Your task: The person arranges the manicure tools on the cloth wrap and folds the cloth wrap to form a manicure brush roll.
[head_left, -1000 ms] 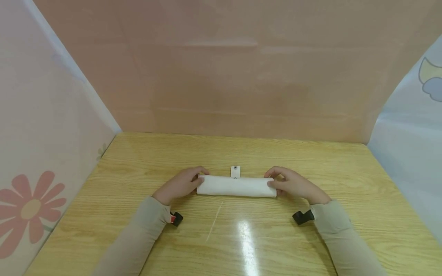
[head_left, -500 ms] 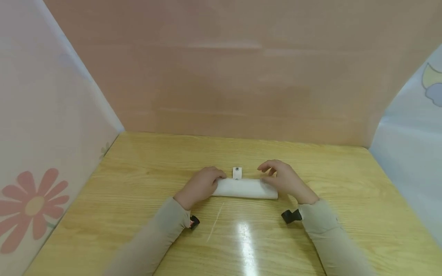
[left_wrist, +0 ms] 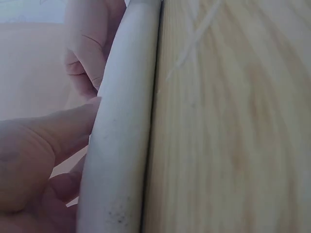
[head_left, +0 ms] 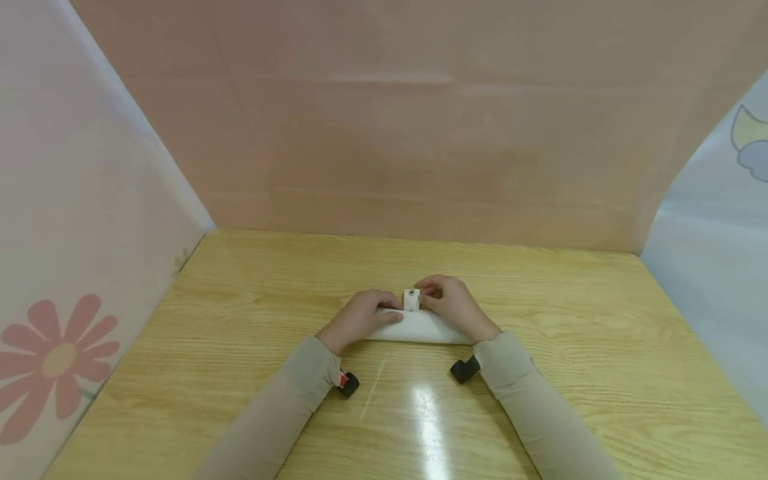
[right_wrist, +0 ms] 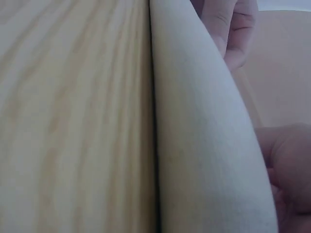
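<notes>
A white roll [head_left: 420, 328], soft-looking and tube-shaped, lies sideways on the wooden table. From its far side sticks a short white tab [head_left: 411, 301] with a metal snap at its end. My left hand [head_left: 360, 317] holds the roll left of the tab, thumb over the top and fingers behind. My right hand [head_left: 459, 307] reaches over the right part, its thumb and forefinger pinching the tab's right edge. In the left wrist view, the left thumb [left_wrist: 68, 128] lies against the roll's side. Behind the roll, the right wrist view shows part of the right hand [right_wrist: 294, 170].
The wooden table [head_left: 270, 267] carries a pale scratch-like line [head_left: 375, 383] and a bright light reflection in front of the roll. A brownish-pink backdrop [head_left: 384, 133] rises behind it. Patterned cloth walls, one with a red flower [head_left: 57, 363], stand at both sides.
Both hands have moved inward from the roll's ends. The right hand has let go of the right end and come to the tab; the left has slid toward the middle.
</notes>
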Motion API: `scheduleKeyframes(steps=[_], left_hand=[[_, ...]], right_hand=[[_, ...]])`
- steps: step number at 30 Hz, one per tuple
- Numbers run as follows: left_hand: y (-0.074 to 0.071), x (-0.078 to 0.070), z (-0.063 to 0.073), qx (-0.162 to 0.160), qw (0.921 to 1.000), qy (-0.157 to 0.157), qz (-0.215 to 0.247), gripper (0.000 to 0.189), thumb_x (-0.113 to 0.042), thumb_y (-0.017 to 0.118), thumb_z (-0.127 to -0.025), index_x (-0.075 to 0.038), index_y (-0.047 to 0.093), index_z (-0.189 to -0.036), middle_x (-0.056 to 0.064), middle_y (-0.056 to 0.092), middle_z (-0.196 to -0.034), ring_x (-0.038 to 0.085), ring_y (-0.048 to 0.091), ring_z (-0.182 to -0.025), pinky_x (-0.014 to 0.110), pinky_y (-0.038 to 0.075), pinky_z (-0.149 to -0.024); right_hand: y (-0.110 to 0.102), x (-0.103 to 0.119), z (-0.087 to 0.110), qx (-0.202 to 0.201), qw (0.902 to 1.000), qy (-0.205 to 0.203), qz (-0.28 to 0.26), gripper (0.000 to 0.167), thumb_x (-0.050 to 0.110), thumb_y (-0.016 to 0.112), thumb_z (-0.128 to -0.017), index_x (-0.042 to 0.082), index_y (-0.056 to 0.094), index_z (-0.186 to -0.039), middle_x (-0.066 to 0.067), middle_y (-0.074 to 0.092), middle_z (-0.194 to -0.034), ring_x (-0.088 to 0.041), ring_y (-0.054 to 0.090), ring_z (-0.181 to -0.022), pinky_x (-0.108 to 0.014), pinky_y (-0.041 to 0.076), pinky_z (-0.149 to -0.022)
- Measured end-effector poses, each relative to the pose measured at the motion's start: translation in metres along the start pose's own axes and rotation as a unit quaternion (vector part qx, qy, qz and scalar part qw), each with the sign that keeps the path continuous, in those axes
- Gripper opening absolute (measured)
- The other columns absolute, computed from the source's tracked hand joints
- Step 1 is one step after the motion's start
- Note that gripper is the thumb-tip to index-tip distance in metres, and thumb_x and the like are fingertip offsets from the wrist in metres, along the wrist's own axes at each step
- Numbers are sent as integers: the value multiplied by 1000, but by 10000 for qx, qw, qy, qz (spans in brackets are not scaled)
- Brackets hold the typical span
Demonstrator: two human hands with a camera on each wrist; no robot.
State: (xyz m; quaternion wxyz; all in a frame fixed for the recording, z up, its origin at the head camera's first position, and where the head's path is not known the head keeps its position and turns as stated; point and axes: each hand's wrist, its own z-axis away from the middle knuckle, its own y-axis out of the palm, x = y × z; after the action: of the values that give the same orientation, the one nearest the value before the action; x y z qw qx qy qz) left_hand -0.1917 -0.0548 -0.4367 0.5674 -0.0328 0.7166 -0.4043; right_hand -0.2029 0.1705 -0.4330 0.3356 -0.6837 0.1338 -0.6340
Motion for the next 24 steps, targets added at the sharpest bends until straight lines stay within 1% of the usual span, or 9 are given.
scheduleKeyframes(steps=[5, 8, 11, 13, 16, 19, 24], left_hand=[[3, 5, -2, -173, 9998, 63, 107, 9, -16, 69, -97, -10, 76, -97, -1, 72, -97, 11, 60, -87, 31, 50, -83], [5, 9, -3, -257, 9995, 120, 112, 9, -17, 70, -97, -11, 76, -96, -2, 72, -96, 10, 59, -85, 30, 49, -81], [7, 12, -4, -357, 9992, 165, 51, 9, -18, 70, -97, -11, 76, -96, -2, 72, -96, 10, 59, -85, 30, 49, -80], [8, 13, -3, -435, 9989, 162, 3, 9, -19, 71, -97, -12, 77, -97, -1, 72, -97, 11, 60, -86, 31, 50, -81], [8, 13, -2, -497, 9987, 108, -41, 10, -20, 70, -97, -13, 77, -98, -1, 73, -98, 11, 62, -88, 31, 51, -82], [8, 13, -1, -503, 9987, 88, -48, 10, -20, 70, -97, -13, 77, -100, -1, 73, -101, 13, 63, -92, 33, 51, -84], [10, 15, -1, -496, 9987, 81, -106, 12, -21, 69, -98, -13, 77, -101, 0, 72, -104, 15, 64, -96, 35, 51, -87]], right_hand=[[-1, -1, 5, -141, 9993, -349, -61, 15, 8, 70, -95, 11, 74, -109, -1, 72, -99, -18, 66, -91, -40, 54, -82], [-2, -1, 8, -153, 9988, -445, -131, 10, 10, 74, -92, 16, 76, -99, 3, 72, -97, -17, 65, -89, -39, 53, -80], [-3, -1, 9, -67, 9988, -454, -180, 7, 12, 75, -92, 18, 78, -93, 5, 72, -95, -17, 65, -88, -38, 53, -78], [-4, -1, 9, 57, 9987, -468, -173, 7, 13, 75, -92, 19, 78, -92, 5, 72, -93, -17, 64, -87, -37, 53, -77], [-6, 0, 9, 261, 9978, -592, -116, 10, 11, 73, -93, 19, 77, -91, 4, 72, -92, -17, 64, -85, -37, 54, -76], [-6, 1, 9, 419, 9959, -801, -23, 12, 8, 72, -93, 19, 78, -95, 5, 73, -94, -16, 65, -87, -37, 54, -78], [-7, -3, 9, 580, 9918, -1138, 70, 17, 5, 70, -93, 15, 80, -102, 6, 73, -98, -14, 64, -89, -34, 55, -79]])
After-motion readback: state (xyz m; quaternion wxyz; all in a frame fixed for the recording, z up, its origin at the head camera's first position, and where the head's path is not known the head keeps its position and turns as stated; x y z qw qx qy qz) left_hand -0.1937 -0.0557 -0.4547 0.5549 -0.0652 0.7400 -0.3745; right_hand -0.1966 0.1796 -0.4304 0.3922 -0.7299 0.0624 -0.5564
